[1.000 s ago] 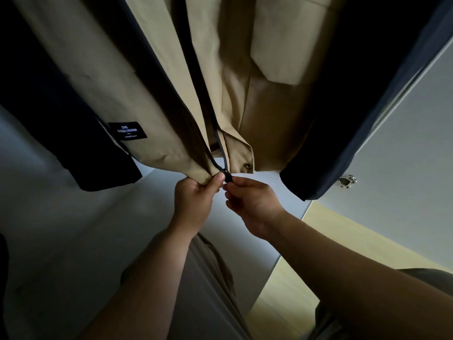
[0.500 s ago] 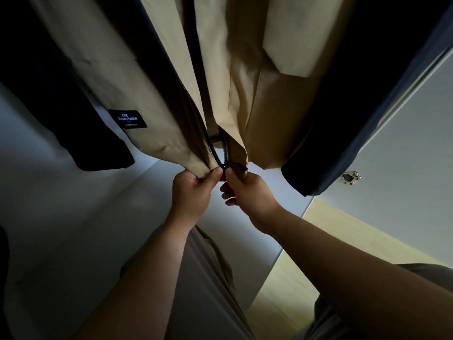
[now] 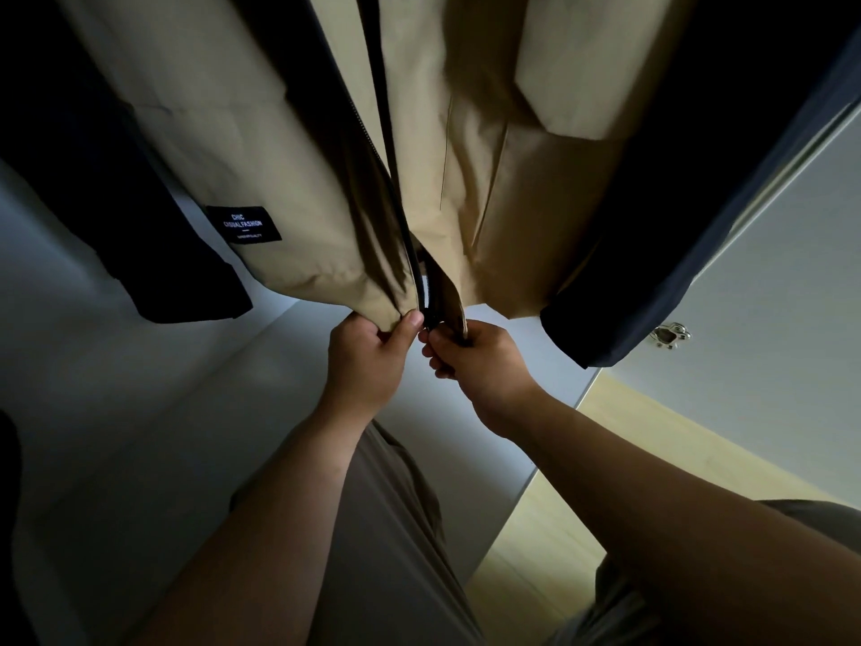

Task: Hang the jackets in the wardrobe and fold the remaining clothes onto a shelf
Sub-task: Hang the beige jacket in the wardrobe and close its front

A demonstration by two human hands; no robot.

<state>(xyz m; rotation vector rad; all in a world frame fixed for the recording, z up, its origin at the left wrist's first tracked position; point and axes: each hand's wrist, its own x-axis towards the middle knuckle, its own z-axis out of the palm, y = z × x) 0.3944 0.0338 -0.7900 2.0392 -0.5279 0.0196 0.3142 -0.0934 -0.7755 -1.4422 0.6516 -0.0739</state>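
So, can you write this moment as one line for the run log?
phase: joining zipper ends | tan jacket: hanging, front open | left hand: pinches one front hem | right hand: pinches other hem at zipper

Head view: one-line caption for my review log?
Left hand and right hand pinch the two bottom edges of the zipper on a hanging tan jacket.

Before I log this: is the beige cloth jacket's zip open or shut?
Open: the jacket fronts gap above the left hand and right hand.

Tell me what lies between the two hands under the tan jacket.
In the head view, the dark zipper ends between the left hand and right hand, at the tan jacket hem.
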